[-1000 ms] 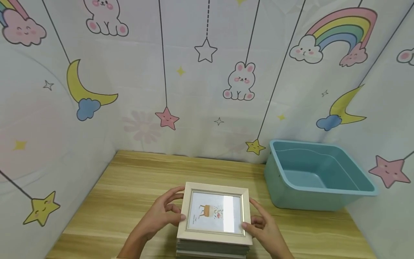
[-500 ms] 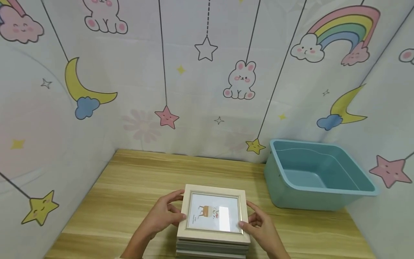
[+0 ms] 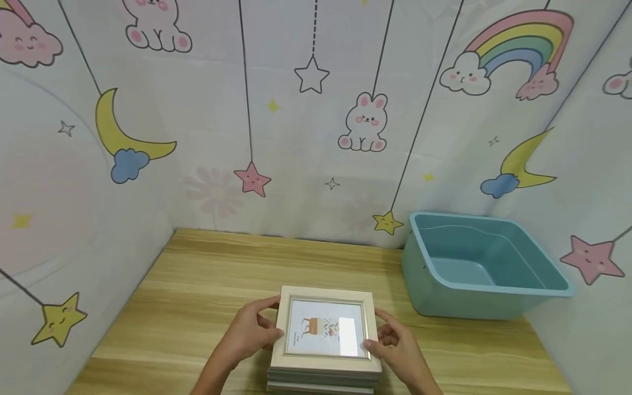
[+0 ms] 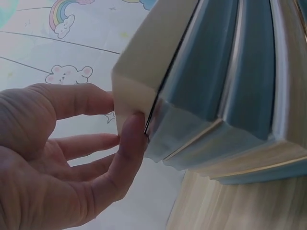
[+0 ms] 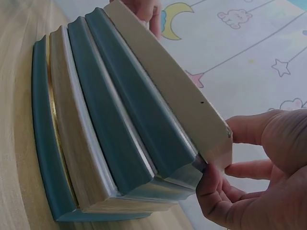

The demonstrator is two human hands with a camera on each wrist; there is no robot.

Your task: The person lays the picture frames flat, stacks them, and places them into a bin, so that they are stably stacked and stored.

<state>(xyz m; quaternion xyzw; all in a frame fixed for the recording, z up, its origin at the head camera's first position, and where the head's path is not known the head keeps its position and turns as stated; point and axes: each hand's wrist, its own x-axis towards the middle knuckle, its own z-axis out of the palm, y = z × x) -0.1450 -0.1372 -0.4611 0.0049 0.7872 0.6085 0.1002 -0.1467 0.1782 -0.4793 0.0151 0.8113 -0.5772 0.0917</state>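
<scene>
A cream picture frame (image 3: 323,292) lies flat on top of a stack of frames, its glass showing a print of a leafy plant in an orange pot on legs. My left hand (image 3: 249,332) holds its left side, thumb on the near side and fingers along the edge. On the opposite side my right hand (image 3: 400,348) grips the frame the same way. Both wrist views show fingers and thumb pinching the cream edge. Below it sit several blue-grey frames (image 5: 115,105) and a wood-toned frame (image 5: 76,120), stacked closely.
A blue plastic tub (image 3: 464,302) stands at the back right of the wood-grain table (image 3: 217,263), with nothing seen inside. Behind the table hangs a white cloth (image 3: 296,131) printed with stars, rabbits and rainbows, which also lines both sides.
The cream frame has sunk a little toward the stack and sits more squarely over it, with both hands moving along with it. The glare on its glass has shifted.
</scene>
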